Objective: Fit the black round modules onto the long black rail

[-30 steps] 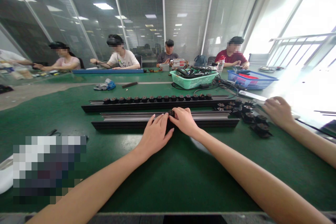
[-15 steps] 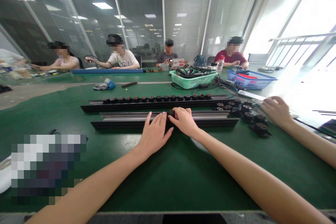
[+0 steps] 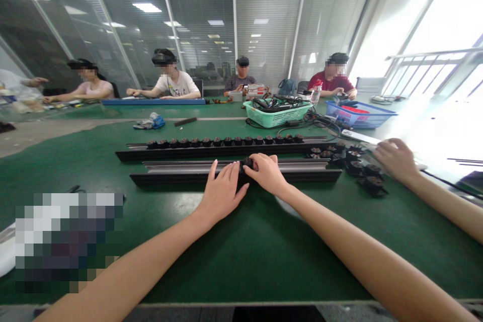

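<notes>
- Pinching the black part (image 3: 247, 163), the right hand (image 3: 264, 172) had thumb and fingertips clamped on it at the near rail (image 3: 169, 179), mid-length.
- The left hand (image 3: 225, 188) lay across that rail beside the part, thumb apart from fingers; whether it gripped, I couldn't tell.
- Beyond, the far rail (image 3: 188, 154) bore a row of parts (image 3: 206, 143).
- Loose parts (image 3: 355, 167) lay to the right, near another person's hand (image 3: 397, 160).

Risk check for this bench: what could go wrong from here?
The left hand and right hand crowd the small black part at the near rail; a fingertip might get pinched.

Loose black parts lie close to another person's hand, which could knock them.
</notes>
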Demonstrator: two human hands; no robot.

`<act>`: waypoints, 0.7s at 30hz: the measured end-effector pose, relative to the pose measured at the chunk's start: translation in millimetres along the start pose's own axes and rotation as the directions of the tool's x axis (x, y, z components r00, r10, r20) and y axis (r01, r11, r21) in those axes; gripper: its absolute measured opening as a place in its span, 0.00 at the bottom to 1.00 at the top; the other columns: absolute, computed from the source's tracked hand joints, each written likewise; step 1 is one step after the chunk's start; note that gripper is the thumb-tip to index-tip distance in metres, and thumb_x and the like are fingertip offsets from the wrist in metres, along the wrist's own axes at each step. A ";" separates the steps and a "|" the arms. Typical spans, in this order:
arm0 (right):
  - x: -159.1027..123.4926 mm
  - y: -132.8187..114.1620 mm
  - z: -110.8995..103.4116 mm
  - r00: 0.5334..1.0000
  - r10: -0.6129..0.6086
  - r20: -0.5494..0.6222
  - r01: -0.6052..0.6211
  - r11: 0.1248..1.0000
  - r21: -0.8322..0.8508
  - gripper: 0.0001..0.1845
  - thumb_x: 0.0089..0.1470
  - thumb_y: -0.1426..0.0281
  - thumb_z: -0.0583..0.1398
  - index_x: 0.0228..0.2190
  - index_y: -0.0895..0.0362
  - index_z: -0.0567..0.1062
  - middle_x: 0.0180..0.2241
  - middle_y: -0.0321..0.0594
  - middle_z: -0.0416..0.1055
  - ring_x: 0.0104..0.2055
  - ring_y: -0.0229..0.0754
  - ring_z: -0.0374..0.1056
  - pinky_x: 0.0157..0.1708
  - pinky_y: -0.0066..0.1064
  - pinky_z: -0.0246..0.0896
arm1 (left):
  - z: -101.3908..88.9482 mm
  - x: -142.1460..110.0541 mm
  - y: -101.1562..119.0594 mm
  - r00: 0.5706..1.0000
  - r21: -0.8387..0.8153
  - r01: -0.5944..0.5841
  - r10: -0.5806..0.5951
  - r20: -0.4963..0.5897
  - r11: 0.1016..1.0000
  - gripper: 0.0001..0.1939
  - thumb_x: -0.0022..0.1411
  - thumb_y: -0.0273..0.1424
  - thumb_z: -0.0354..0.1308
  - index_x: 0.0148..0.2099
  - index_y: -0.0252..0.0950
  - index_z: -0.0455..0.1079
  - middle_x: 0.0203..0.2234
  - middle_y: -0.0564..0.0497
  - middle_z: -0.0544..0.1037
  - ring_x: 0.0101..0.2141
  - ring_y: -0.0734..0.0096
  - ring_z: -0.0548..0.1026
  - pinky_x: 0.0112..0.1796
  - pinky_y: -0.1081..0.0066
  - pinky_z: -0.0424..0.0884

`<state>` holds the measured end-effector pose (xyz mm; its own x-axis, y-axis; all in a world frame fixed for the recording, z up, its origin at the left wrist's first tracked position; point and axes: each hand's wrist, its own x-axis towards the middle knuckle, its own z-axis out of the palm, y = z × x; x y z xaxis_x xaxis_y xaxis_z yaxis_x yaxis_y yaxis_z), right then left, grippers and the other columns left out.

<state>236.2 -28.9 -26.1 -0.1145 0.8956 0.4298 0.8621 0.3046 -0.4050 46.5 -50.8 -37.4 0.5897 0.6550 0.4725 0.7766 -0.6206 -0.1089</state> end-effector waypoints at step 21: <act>4.2 4.1 4.4 0.999 0.041 0.011 -0.041 0.999 -0.003 0.12 0.66 0.60 0.62 0.44 0.56 0.76 0.40 0.42 0.76 0.46 0.48 0.70 0.48 0.39 0.50 | -1.8 0.2 1.6 1.000 -0.010 0.010 -0.009 0.012 1.000 0.29 0.80 0.41 0.45 0.73 0.27 0.62 0.65 0.32 0.75 0.65 0.47 0.73 0.72 0.35 0.48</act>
<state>237.0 -22.6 -29.4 -0.0839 0.9108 0.4042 0.8677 0.2663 -0.4199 47.5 -52.5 -36.0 0.5850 0.6662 0.4626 0.7798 -0.6187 -0.0954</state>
